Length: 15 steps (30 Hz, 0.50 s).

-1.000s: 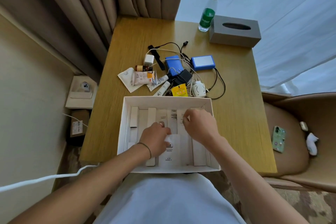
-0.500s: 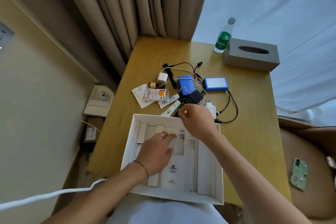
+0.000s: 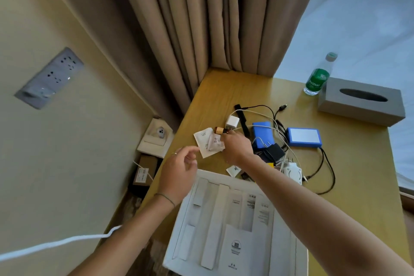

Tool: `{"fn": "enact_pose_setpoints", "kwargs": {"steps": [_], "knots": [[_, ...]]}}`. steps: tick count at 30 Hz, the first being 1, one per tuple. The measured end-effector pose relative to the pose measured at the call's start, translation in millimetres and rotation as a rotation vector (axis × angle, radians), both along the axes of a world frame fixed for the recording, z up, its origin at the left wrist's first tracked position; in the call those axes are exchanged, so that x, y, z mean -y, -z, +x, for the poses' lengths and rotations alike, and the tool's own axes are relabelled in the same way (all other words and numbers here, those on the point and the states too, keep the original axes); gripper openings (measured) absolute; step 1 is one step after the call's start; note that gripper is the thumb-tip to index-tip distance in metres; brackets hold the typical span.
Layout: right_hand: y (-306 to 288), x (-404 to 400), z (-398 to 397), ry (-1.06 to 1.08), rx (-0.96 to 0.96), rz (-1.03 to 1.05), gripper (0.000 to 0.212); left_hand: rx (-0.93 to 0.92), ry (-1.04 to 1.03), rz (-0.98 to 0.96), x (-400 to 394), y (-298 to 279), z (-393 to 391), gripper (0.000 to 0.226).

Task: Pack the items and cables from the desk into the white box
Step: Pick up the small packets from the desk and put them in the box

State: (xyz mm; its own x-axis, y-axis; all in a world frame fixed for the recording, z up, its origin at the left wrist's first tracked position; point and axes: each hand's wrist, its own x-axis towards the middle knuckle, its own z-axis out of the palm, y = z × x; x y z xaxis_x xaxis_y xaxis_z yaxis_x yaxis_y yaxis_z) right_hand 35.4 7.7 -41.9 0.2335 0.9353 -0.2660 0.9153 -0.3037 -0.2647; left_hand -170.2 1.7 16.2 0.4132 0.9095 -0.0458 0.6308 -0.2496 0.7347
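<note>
While the right hand (image 3: 235, 149) pinches a small sachet (image 3: 215, 144) at the pile's 9 o'clock edge, the left hand (image 3: 179, 171) hovers spread, empty, at the white box's (image 3: 277, 237) 11 o'clock corner.

Single head view, close, angled down-forward over desk (image 3: 224, 87).

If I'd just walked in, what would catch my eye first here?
Probably the tangle of black and white cables mid-desk, with two blue rectangular packs among them. The right hand reaches to the white paper sachets at the heap's left edge; the left hand hovers above the open white cardboard box nearest the person.
</note>
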Motion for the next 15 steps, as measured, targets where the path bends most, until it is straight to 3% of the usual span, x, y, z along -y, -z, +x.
{"fn": "enact_pose_setpoints", "kwargs": {"steps": [3,9,12,15], "knots": [[17,-15,-3,-0.075,0.088,-0.069,0.057,-0.016,-0.068,-0.050,-15,3,-7,0.030],[35,-24,-16,-0.241,0.400,-0.070,0.056,-0.073,-0.065,-0.061,-30,16,-22,0.029],[36,-31,-16,-0.265,0.435,-0.061,0.057,-0.103,-0.055,-0.073,-37,25,-27,0.029],[34,-35,-13,-0.197,0.345,-0.024,0.050,-0.136,-0.040,-0.095,-47,35,-28,0.029]]}}
